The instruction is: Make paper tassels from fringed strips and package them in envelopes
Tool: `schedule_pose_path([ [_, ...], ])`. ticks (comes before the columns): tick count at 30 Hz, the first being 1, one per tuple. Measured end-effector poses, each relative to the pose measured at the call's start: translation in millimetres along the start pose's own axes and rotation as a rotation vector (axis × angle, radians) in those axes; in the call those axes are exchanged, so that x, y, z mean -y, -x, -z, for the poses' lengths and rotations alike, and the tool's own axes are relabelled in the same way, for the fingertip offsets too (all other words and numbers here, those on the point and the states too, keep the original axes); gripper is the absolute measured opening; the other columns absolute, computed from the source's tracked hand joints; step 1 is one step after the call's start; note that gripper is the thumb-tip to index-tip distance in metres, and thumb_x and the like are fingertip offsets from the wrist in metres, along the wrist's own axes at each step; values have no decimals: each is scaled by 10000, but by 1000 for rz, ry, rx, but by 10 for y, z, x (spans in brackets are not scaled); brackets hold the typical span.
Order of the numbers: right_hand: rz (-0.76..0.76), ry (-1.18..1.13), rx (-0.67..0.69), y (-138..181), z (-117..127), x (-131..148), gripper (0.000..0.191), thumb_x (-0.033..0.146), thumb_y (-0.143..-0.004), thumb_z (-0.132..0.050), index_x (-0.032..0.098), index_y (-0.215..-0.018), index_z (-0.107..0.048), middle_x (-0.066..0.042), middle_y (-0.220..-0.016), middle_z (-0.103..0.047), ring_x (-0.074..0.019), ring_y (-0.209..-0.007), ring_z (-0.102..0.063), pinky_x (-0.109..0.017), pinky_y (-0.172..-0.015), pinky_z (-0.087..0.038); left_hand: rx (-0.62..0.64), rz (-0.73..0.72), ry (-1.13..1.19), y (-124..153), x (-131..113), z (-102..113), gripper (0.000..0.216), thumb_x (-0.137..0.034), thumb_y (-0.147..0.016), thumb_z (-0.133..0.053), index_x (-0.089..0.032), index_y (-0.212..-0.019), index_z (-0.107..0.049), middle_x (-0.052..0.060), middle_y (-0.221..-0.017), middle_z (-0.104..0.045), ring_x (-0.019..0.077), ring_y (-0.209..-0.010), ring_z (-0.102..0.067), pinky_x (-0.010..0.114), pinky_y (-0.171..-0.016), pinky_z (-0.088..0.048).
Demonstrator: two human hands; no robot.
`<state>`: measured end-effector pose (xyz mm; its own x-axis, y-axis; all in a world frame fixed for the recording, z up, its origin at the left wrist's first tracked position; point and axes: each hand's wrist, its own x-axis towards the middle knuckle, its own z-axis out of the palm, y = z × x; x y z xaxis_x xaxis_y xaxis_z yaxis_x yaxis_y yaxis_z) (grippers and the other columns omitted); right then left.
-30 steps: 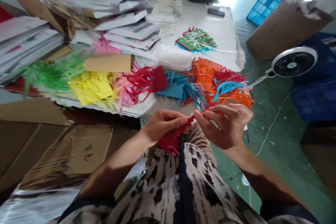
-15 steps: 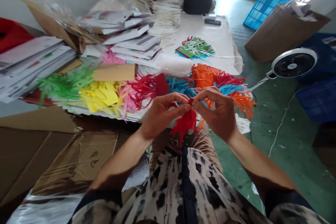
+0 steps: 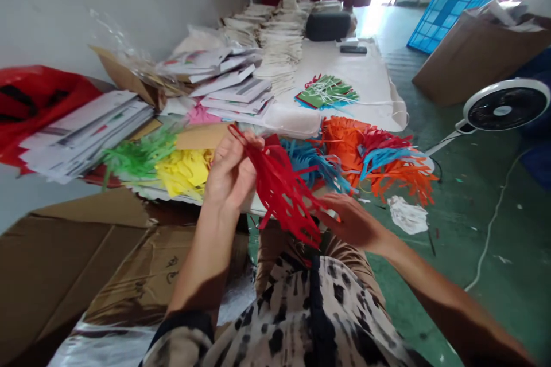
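A red paper tassel with many cut strips slants in front of me, its twisted loop end up at the left. My left hand pinches it near that end. Beside the loose strip ends, my right hand has its fingers stretched out toward them, slightly blurred; the fingertips seem to touch the strips. Behind the tassel, fringed paper lies along the table edge: yellow, green, blue and orange. The pink and red paper there is mostly hidden by my left hand and the tassel.
Stacks of printed white cards stand at the left, near a red bag. Green fringed pieces with white strings lie on the table. A cardboard box is below left. A fan stands right, with a cable on the floor.
My hands have moved apart from their joint pinch on the rolled red paper. The left has carried the tassel up and left; the right has dropped toward the strip ends. The view has shifted.
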<state>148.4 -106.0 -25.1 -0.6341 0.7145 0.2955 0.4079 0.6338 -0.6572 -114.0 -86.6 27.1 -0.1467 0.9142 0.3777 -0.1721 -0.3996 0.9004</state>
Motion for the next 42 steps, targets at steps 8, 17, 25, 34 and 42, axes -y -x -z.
schedule_pose_path([
  [8,-71,-78,-436,-288,321,399,162,312,-978,-684,271,-1129,-729,-49,-1135,-772,-237,-1097,-714,-414,-992,-542,207,136,-210,334,52,-325,113,-283,-840,-856,-205,-841,-774,54,-954,-765,181,-928,-723,330,-882,-577],
  [17,-53,-18,-433,-534,140,421,154,247,-992,-653,244,-844,-695,-2,-838,-744,-182,-832,-684,-355,-846,-517,51,304,-89,421,246,-358,186,-320,-796,-891,-199,-841,-757,22,-841,-764,147,-777,-717,265,-754,-587],
  [25,-219,386,-152,-1661,207,-438,268,326,-1041,-550,226,-1090,-793,-65,-1074,-795,-223,-1031,-718,-334,-945,-500,-164,473,-37,412,531,-111,273,-372,-745,-930,-190,-916,-819,42,-884,-811,156,-761,-738,228,-675,-565],
  [34,-501,651,88,-2544,-44,-1155,290,268,-897,-647,191,-1113,-826,-163,-1182,-788,-339,-1121,-721,-401,-927,-552,-115,549,45,489,527,12,216,-367,-843,-857,-192,-924,-759,8,-758,-764,122,-722,-718,195,-717,-540],
  [42,-505,653,123,-2591,-28,-1160,244,227,-851,-688,197,-1043,-836,-140,-1127,-806,-313,-1112,-724,-355,-906,-544,-117,532,91,547,551,-49,224,-371,-826,-870,-187,-898,-763,5,-752,-746,107,-688,-678,184,-666,-514],
])
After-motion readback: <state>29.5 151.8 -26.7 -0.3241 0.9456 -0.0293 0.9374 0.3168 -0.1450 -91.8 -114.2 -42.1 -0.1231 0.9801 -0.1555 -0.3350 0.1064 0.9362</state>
